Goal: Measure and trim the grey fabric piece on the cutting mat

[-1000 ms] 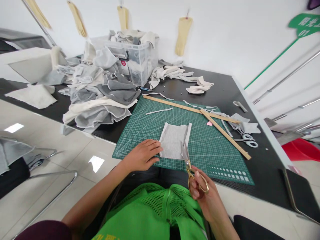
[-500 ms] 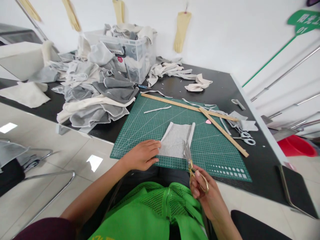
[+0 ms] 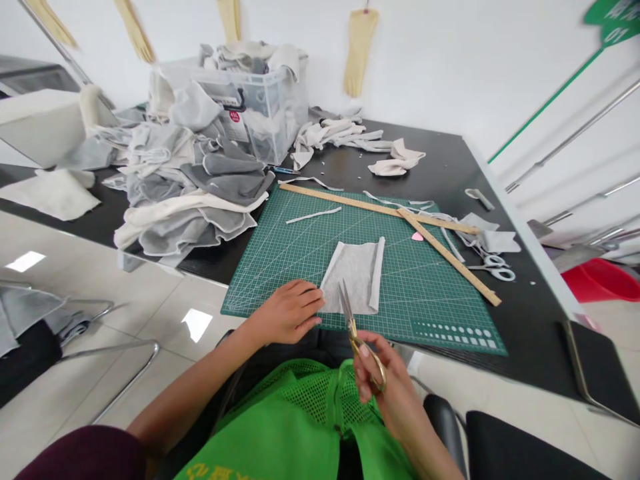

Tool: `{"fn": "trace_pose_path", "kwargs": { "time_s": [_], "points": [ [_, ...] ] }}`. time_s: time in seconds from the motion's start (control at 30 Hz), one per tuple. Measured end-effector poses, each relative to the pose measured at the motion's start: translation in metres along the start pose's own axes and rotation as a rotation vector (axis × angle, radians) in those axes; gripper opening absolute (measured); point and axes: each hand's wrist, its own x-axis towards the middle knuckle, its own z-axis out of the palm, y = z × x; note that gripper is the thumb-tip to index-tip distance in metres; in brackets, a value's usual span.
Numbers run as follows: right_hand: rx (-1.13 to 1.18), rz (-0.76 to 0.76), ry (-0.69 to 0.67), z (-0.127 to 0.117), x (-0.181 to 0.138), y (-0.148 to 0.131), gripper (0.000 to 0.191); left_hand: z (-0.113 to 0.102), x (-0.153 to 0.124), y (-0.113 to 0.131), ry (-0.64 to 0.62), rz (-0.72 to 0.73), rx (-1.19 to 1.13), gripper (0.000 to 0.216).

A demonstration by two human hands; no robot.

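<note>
A small piece of light grey fabric [image 3: 354,270] lies on the green cutting mat [image 3: 273,267], its right edge folded into a strip. My left hand [image 3: 289,311] rests at the fabric's lower left edge, fingers stretched out and thumb apart, fingertips touching the edge. In my right hand [image 3: 377,367] is a pair of gold-handled scissors [image 3: 351,323], with fingers in the handle loops. The blades look nearly closed and point away from me over the fabric's lower part.
Two wooden rulers [image 3: 365,204] [image 3: 450,259] meet on the mat. White-handled scissors [image 3: 500,268] and fabric scraps lie right. A pile of grey cloths [image 3: 200,227] and a clear bin [image 3: 273,120] stand left. A phone-like black slab [image 3: 603,363] sits at the right corner.
The scissors in my right hand have moved left, from the fabric's right strip to over its lower middle. Their blades have come off that strip. My left hand stays at the left edge.
</note>
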Motion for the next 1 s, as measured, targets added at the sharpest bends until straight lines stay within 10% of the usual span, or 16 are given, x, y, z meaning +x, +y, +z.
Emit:
{"fn": "trace_pose_path", "kwargs": {
  "time_s": [0.23, 0.6, 1.0],
  "points": [
    [0.029, 0.007, 0.132, -0.019, -0.003, -0.001, 0.050, 0.004, -0.010, -0.003, 0.031, 0.028, -0.030, 0.033],
    [0.053, 0.083, -0.041, -0.016, -0.033, 0.008, 0.050, 0.007, -0.021, -0.004, 0.047, 0.087, -0.020, 0.039],
    [0.148, -0.023, 0.026, -0.048, -0.048, -0.008, 0.055, 0.010, 0.034, 0.026, -0.108, 0.211, -0.094, 0.064]
  ]
}}
